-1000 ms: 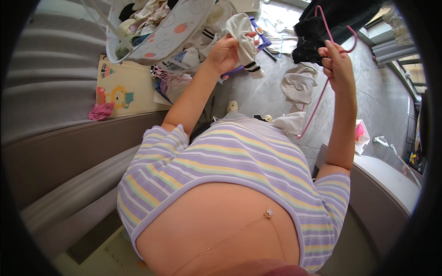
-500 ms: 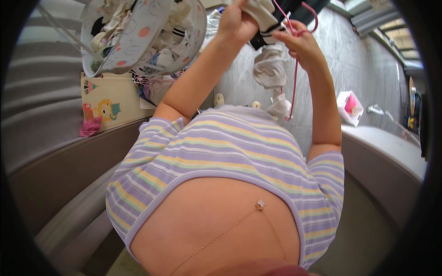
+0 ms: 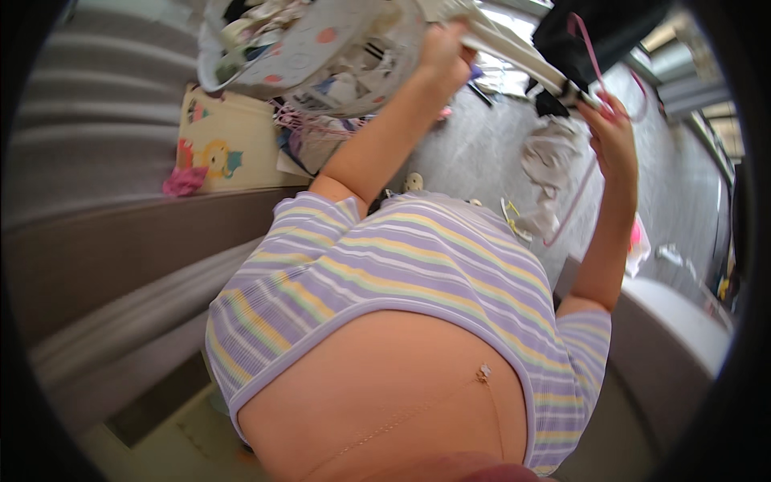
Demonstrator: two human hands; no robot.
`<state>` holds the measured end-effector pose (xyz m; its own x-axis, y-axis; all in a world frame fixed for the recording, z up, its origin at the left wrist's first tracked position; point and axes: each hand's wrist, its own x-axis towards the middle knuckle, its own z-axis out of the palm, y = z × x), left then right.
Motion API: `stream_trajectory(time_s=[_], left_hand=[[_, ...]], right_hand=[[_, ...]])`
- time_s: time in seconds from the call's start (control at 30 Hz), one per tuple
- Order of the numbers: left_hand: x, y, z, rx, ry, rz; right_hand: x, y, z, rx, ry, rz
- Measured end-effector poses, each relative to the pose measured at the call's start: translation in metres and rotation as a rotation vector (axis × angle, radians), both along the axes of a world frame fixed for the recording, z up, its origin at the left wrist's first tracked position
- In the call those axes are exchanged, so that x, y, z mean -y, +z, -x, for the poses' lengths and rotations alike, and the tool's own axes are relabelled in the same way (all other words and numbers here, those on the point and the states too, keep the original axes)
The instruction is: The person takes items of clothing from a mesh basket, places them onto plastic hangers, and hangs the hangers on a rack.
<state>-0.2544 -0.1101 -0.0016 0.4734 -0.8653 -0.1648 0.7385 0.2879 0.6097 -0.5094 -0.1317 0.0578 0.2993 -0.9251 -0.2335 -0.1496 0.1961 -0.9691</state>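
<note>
Cloth (image 3: 518, 55), white and sock-like with dark bands at one end, drawn long in the air between left hand (image 3: 446, 60) and right hand (image 3: 612, 136), over the grey floor (image 3: 482, 153) and near the right rim of the printed hamper (image 3: 301, 52); gripped toward the pale end by the left's closed fingers, and at the banded end by the right's, apparently clamped around the pink hanger (image 3: 593, 60) too; cannot tell exact finger placement through the blur. Probably light, soft, stretchy and hardly fragile; best held by both ends, with a firmer pinch on the slim, likely smooth hanger.

The grey floor (image 3: 480, 149) gleams; daylit window (image 3: 720, 127) right.
</note>
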Motion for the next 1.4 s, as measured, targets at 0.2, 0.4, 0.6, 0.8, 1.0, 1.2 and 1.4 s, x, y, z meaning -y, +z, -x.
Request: stream_trajectory(time_s=[0.2,0.4,0.6,0.8,1.0,1.2,1.4], left_hand=[[-0.038,-0.042,0.002,0.130,-0.110,-0.204],[-0.049,-0.048,-0.021,0.132,-0.172,-0.163],[-0.063,-0.055,-0.001,0.484,-0.698,-0.124],[-0.065,-0.051,-0.025,0.644,-0.599,-0.326],[-0.068,-0.046,-0.042,0.453,-0.531,-0.256],[-0.073,-0.021,-0.035,0.108,-0.417,-0.142],[-0.074,-0.023,-0.044,0.302,-0.116,-0.258]], right_hand=[[0.006,-0.009,0.021,0.007,-0.097,-0.032],[0.009,-0.013,0.028,0.022,-0.086,-0.045],[0.011,-0.006,0.019,-0.029,-0.117,-0.059],[0.007,-0.004,0.012,-0.028,-0.093,-0.058],[0.004,0.005,0.001,0.040,-0.025,-0.051],[-0.001,0.015,-0.005,0.053,-0.042,-0.008],[-0.005,0.015,-0.006,0.050,-0.039,0.014]])
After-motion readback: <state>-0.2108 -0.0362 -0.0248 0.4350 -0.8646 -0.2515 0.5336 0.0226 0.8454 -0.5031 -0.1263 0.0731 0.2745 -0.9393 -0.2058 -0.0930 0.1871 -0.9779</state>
